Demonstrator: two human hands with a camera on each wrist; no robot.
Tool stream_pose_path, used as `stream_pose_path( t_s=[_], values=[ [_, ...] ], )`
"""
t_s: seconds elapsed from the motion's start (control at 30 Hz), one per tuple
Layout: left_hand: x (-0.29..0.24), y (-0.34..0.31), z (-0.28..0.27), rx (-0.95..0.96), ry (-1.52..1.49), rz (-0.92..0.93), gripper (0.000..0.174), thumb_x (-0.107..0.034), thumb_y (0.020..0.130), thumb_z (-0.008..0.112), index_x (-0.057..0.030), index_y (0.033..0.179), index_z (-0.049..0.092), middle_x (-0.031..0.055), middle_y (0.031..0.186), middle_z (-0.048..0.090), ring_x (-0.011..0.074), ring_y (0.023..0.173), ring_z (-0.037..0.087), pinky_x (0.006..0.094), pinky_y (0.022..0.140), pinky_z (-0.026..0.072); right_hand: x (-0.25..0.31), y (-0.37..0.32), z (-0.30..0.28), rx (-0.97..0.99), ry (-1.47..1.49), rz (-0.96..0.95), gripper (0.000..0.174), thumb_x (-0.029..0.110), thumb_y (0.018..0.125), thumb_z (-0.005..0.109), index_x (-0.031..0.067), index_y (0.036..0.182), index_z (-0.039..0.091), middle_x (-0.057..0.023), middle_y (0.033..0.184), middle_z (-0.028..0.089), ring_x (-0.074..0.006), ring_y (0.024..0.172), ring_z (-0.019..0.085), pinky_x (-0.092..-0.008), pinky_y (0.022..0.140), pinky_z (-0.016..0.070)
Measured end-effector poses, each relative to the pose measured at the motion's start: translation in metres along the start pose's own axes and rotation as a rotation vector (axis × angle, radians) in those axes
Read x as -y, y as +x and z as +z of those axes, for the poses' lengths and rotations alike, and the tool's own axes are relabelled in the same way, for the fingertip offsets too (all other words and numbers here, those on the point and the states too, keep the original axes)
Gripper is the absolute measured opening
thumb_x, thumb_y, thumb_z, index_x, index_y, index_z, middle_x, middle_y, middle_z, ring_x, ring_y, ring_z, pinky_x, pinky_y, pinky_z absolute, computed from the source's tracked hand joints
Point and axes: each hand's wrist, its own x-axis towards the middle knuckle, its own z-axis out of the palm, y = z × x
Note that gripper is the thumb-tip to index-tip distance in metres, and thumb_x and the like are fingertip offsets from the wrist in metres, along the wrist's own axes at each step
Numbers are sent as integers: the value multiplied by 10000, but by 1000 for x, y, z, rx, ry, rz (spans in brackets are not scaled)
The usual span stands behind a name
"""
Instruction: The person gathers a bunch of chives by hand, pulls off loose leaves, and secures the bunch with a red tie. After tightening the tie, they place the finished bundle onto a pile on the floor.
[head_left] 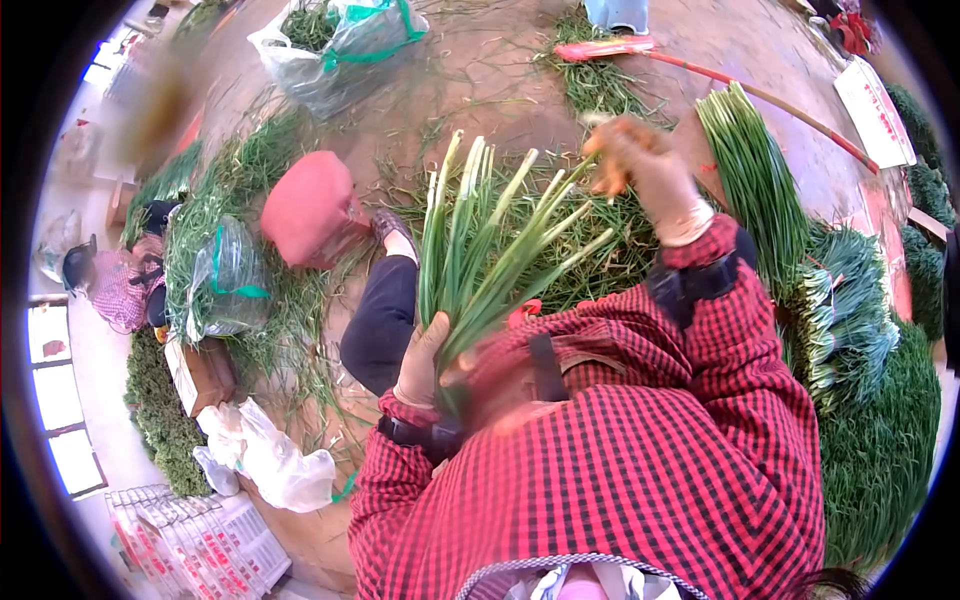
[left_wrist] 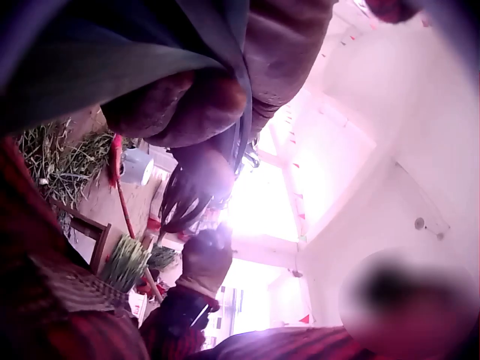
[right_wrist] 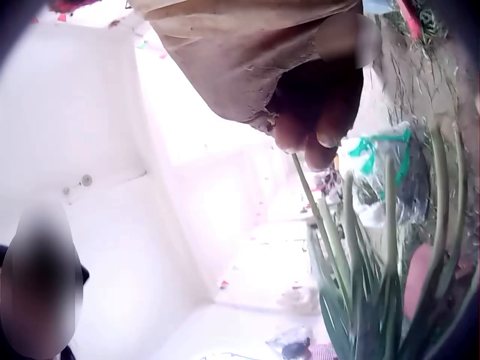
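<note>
In the head view my gloved left hand (head_left: 424, 360) grips the lower leafy part of a bunch of long green onion-like stalks (head_left: 480, 230). Their pale ends fan out upward and to the right. My right hand (head_left: 645, 170), in a glove with bare fingertips, is at the bunch's right edge. Seen from the right wrist, its curled fingertips (right_wrist: 307, 142) pinch the end of one thin stalk (right_wrist: 304, 180). Dark leaves (left_wrist: 112, 82) cross the fingers of the left hand (left_wrist: 180, 112) in the left wrist view.
Loose trimmings (head_left: 620, 240) cover the floor below the hands. A pink stool (head_left: 312, 210) stands to the left, near a plastic bag with green tape (head_left: 345, 50). Stacked green bundles (head_left: 755, 180) lie on the right, beside a red-handled broom (head_left: 760, 95). Another person (head_left: 125, 280) sits at far left.
</note>
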Motion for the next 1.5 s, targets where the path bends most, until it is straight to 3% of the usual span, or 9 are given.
stream_pose_path(
  t_s=[0.3, 0.43, 0.57, 0.7, 0.8, 0.9, 1.1, 1.27, 1.5],
  values=[
    [13, 5, -34, 176, -255, 16, 470, -471, 1034, 395, -30, 1059, 555, 37, 583, 529, 74, 316, 339, 214, 313, 247, -48, 10, -54, -312, -609, -396, 385, 57, 868, 672, 56, 1248, 605, -67, 1070, 676, -140, 946, 624, -279, 851, 498],
    [1, 4, -10, 40, -138, 12, 452, -468, 1020, 447, -30, 1062, 550, 39, 580, 535, 71, 328, 353, 211, 318, 250, -11, -19, 25, 49, -651, -453, 369, 55, 872, 671, 131, 1234, 661, -12, 833, 707, -45, 671, 611, -212, 605, 509],
    [2, 5, -3, 15, -77, 55, 455, -475, 1008, 472, -30, 1059, 552, 36, 578, 535, 67, 333, 351, 209, 325, 253, -11, -24, 55, 196, -569, -345, 253, 150, 859, 717, 75, 1096, 676, -27, 726, 670, -127, 648, 628, -291, 604, 509],
    [2, 5, -6, 60, -68, 177, 494, -490, 939, 605, -23, 1091, 549, 26, 602, 532, 64, 362, 357, 212, 356, 268, 17, -28, 34, 383, -273, 388, 301, 321, 934, 663, 26, 923, 715, -30, 709, 659, -85, 540, 589, -223, 496, 483],
    [-3, 13, 4, -2, -94, 175, 289, -266, 943, 644, -56, 1134, 591, 32, 709, 626, 51, 415, 420, 199, 354, 270, -30, -29, 32, 797, -677, 193, 618, 536, 896, 643, -12, 1181, 652, -170, 1089, 684, -248, 993, 655, -354, 892, 516],
    [-14, 19, 41, 78, -46, 169, 304, -260, 942, 634, -25, 1125, 575, 31, 669, 581, 75, 421, 420, 212, 376, 284, -86, -31, 33, 865, -16, 424, 803, 537, 907, 625, 27, 1468, 362, -157, 1376, 545, -219, 1240, 545, -363, 1066, 409],
    [-7, 42, 69, 423, 46, -142, 362, -331, 1002, 550, -10, 1163, 592, 41, 742, 621, 107, 539, 524, 202, 476, 383, -32, -38, 73, 509, 522, 270, 771, 465, 890, 668, 33, 1453, 365, -112, 1149, 614, -198, 994, 624, -341, 824, 545],
    [-29, 53, 77, 281, 350, 62, 454, -305, 979, 583, -21, 1328, 520, 67, 1213, 620, 142, 1057, 610, 289, 868, 497, -19, -11, 52, 494, 319, 168, 568, 349, 912, 666, -39, 1292, 499, -85, 865, 653, -178, 775, 665, -297, 708, 556],
    [-103, 86, 36, 167, 263, 419, 491, -340, 931, 658, -54, 1317, 556, 29, 1175, 629, 108, 1024, 582, 283, 858, 457, 18, 2, 59, 740, -119, 422, 447, 368, 923, 674, -12, 1147, 599, -98, 862, 703, -176, 748, 688, -289, 692, 564]
  ],
)
